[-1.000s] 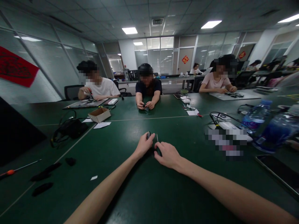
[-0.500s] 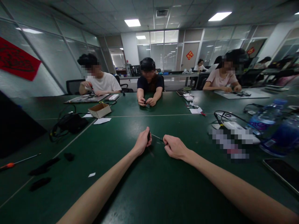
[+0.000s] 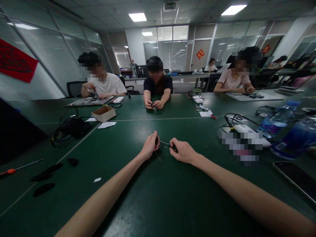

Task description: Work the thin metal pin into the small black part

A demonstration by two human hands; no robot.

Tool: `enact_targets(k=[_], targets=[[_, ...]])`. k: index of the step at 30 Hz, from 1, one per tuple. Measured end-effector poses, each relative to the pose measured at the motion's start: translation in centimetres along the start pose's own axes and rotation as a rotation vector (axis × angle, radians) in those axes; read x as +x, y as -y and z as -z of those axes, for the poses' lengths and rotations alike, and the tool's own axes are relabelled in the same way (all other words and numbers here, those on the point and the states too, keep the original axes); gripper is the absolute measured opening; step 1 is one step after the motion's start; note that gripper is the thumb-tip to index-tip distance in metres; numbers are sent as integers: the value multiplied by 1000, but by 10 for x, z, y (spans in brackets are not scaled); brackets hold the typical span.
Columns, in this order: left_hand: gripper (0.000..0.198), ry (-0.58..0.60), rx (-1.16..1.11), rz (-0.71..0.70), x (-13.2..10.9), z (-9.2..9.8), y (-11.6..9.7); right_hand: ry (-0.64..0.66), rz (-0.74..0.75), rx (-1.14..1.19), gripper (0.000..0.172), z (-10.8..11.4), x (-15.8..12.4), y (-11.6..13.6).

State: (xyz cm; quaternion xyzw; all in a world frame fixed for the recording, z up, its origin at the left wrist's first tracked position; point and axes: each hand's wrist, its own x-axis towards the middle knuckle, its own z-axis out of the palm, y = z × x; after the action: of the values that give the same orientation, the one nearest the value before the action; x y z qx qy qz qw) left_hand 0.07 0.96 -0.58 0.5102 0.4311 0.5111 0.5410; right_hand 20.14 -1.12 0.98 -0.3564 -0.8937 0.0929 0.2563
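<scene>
And the screwdriver has swung across! Pointing away a second ago, its slim shaft now bridges the two grips, over the green worktop. The right hand is clamped round the handle; the left hand pinches a small dark part at the shaft's far end. Tool and part seem lined up; whether they touch, I can't tell.

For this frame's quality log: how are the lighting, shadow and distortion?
Head view: ceiling lights glare white, while the green table is dim; head view: soft shadow beside the left forearm; head view: the piece in the left hand is too dark for detail; head view: bottles at right look skewed, likely wide-angle distortion.
</scene>
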Motion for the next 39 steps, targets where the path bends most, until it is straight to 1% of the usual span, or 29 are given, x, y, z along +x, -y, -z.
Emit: enact_targets(k=[4, 7, 13, 16, 22, 26, 29, 34, 39], targets=[[48, 1, -15, 4, 0, 1, 0, 3, 6, -1, 16, -1, -1, -1], [48, 8, 10, -8, 0, 1, 1, -13, -6, -11, 17, -3, -1, -2], [46, 60, 86, -45, -2, -1, 3, -28, -27, -35, 17, -4, -1, -2], [46, 62, 100, -46, -3, -2, 2, -28, -44, -43, 19, -4, -1, -1], [44, 86, -2, -17, -5, -1, -5, -34, -69, -13, 22, -5, 0, -2], [40, 95, -48, -4, -6, 1, -7, -42, -59, -22, 26, -6, 1, 0], [37, 120, -70, 13, -7, 3, -8, -53, -41, -42, 26, -4, 1, 2], [37, 205, -65, 51, -8, 5, -13, -66, -10, -82, 25, -2, 1, 2], [38, 231, -38, 75, -7, 4, -16, -79, -19, -159, 30, -2, 0, 1]])
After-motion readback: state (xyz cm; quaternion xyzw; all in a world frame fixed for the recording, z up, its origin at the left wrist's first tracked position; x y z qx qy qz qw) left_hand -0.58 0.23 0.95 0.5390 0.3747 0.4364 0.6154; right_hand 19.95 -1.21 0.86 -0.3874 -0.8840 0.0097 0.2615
